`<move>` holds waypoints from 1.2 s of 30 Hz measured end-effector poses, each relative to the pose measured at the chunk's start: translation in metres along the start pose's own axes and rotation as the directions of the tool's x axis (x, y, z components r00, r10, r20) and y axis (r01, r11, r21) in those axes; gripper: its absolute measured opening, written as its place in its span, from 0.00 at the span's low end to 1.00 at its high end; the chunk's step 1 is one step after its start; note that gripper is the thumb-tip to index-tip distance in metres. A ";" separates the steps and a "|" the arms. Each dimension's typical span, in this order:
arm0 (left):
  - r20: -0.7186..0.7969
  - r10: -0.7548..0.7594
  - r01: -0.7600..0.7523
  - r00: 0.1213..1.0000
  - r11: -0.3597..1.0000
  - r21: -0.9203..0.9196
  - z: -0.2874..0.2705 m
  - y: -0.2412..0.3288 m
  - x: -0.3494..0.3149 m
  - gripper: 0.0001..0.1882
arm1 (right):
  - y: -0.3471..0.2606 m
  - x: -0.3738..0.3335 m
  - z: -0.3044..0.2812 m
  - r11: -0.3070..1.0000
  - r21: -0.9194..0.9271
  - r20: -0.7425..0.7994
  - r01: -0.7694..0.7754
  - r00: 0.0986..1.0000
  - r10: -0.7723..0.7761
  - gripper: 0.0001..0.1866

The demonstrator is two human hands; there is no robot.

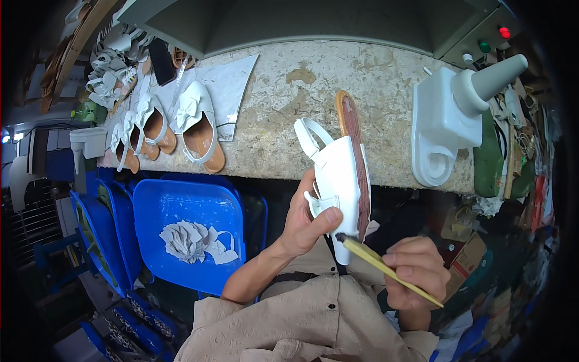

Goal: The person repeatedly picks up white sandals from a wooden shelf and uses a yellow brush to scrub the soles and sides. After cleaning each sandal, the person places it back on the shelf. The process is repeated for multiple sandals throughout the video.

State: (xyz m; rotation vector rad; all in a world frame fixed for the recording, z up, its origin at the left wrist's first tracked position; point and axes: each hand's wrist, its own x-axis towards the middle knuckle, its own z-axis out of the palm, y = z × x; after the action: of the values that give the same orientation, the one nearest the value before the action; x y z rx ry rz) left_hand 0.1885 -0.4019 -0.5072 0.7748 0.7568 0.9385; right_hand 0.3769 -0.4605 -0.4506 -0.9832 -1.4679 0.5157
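Observation:
My left hand (301,220) is closed around a white sandal (338,175), its thumb pressed on the upper near a strap. The sandal is held on its side over my lap, and its brown sole edge (350,117) points up toward the table. Between the fingers of my right hand (417,271) is a brush with a yellow handle (386,268). The brush's dark bristle tip (342,237) meets or nearly meets the sandal's lower white end; I cannot tell which.
Several finished-looking white sandals with bows (196,120) stand on the worn table (277,145) at the left, near a dark phone (161,62). At the right sits a white pot with a grey cone (446,114). White pieces (190,241) lie on a blue chair (187,196).

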 end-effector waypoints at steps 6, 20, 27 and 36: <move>-0.062 0.019 -0.019 0.998 1.000 0.001 0.005 0.001 0.002 0.40 | 0.004 -0.012 0.007 0.997 0.019 0.015 0.071 0.997 -0.071 0.13; -0.155 -0.004 -0.016 0.988 0.991 -0.130 0.013 0.007 0.004 0.33 | 0.009 -0.031 0.010 0.998 0.059 -0.088 0.028 0.996 -0.023 0.15; -0.179 0.015 -0.043 0.984 0.987 -0.156 0.017 0.010 0.008 0.31 | 0.008 -0.030 0.007 0.995 0.097 -0.042 0.003 0.999 0.001 0.13; -0.187 -0.066 0.044 0.980 0.992 -0.119 0.015 0.009 0.014 0.26 | 0.018 -0.027 0.002 0.991 0.070 -0.050 -0.118 0.991 0.122 0.12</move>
State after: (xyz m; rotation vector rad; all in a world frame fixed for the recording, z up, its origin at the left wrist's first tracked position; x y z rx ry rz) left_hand 0.2024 -0.3897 -0.4951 0.5660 0.8794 1.0063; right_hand 0.3773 -0.4722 -0.4808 -1.0293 -1.3406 0.6167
